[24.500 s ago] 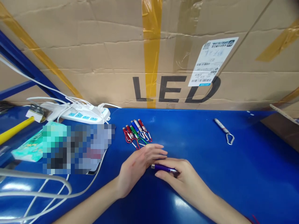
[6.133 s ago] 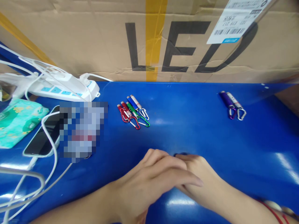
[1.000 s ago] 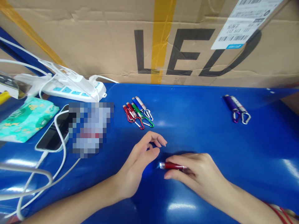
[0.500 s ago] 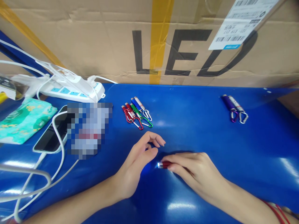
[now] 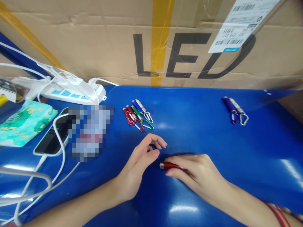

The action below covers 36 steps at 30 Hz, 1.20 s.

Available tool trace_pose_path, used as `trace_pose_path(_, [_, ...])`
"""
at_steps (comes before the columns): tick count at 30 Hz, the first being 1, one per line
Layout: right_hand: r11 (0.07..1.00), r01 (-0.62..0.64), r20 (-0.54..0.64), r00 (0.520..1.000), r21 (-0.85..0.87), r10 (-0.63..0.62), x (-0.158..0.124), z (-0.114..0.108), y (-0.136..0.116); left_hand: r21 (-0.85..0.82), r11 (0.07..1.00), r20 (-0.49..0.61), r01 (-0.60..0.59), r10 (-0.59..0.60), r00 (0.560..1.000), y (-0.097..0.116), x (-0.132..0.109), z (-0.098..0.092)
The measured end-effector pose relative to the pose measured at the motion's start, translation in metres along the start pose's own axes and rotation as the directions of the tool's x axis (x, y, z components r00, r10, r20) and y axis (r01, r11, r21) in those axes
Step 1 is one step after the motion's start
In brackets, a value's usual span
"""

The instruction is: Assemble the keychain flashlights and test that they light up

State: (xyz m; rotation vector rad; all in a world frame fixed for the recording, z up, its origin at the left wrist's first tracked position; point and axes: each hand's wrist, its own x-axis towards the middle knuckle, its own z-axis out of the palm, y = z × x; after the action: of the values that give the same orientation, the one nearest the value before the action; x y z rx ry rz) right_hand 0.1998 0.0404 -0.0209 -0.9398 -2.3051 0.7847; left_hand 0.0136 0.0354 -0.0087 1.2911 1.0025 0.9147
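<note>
A small red flashlight [image 5: 170, 165] is in my right hand [image 5: 199, 175], its silver tip pointing left and unlit. The fingers and thumb of that hand close around its body, hiding the rear end. To the left, my left hand [image 5: 142, 160] hovers over the blue table with loosely curved fingers apart and nothing in them. Beyond it lie several small flashlights with carabiner clips: red ones [image 5: 131, 115], a green one [image 5: 136, 112], a blue one [image 5: 138, 106] and a silver one [image 5: 140, 105]. Farther right rest a purple flashlight [image 5: 228, 105] and another silver one [image 5: 236, 106].
A cardboard box [image 5: 113, 47] marked LED stands behind the blue table [image 5: 194, 126]. On the left are a white power strip [image 5: 71, 94], a phone [image 5: 52, 135], a green tissue pack [image 5: 28, 123], a pixelated item [image 5: 91, 132] and white cables [image 5: 62, 148].
The light at the red flashlight's tip has gone out. My right thumb has shifted slightly left, and more of the red body shows. My left hand is nearly unmoved.
</note>
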Motion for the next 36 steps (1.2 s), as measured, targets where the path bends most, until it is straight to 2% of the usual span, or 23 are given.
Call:
trace_pose_path(4, [0.998,-0.067,0.007,0.998,0.015,0.067,0.0001,-0.0014,0.0009,-0.013,1.000,0.000,0.012,-0.012,1.000,0.0000,-0.0005,0.0007])
trace_pose_path(9, [0.999,-0.017,0.007,1.000,0.038,0.017,0.0013,-0.0034,-0.0032,-0.005,1.000,-0.008,0.019,-0.019,1.000,-0.0003,0.0007,0.0002])
trace_pose_path(13, [0.999,-0.027,-0.055,0.998,-0.019,0.026,0.0002,-0.0028,-0.0054,-0.008,1.000,0.001,0.020,-0.020,1.000,-0.0011,0.0003,-0.0004])
trace_pose_path(17, [1.000,0.029,-0.123,0.992,-0.013,-0.030,-0.0002,-0.0024,-0.0036,-0.013,1.000,0.006,0.006,-0.006,1.000,-0.0016,-0.0007,-0.0002])
trace_pose_path(22, [0.998,0.050,-0.122,0.991,0.022,-0.047,-0.0006,-0.0028,-0.0034,-0.026,1.000,0.003,0.010,-0.010,1.000,0.0004,-0.0009,0.0002])
trace_pose_path(29, [0.998,-0.001,-0.100,0.995,0.064,0.008,-0.0033,-0.0030,-0.0044,-0.013,1.000,0.000,0.000,0.000,1.000,-0.0003,-0.0010,-0.0004])
trace_pose_path(33, [0.998,-0.055,-0.101,0.993,0.019,0.057,-0.0016,-0.0023,-0.0036,-0.016,1.000,-0.009,-0.014,0.014,1.000,-0.0042,-0.0004,-0.0004])
trace_pose_path(36, [0.998,-0.034,-0.129,0.991,-0.061,0.026,-0.0012,-0.0004,-0.0025,-0.006,1.000,-0.041,-0.029,0.028,0.999,-0.0060,0.0005,0.0007])
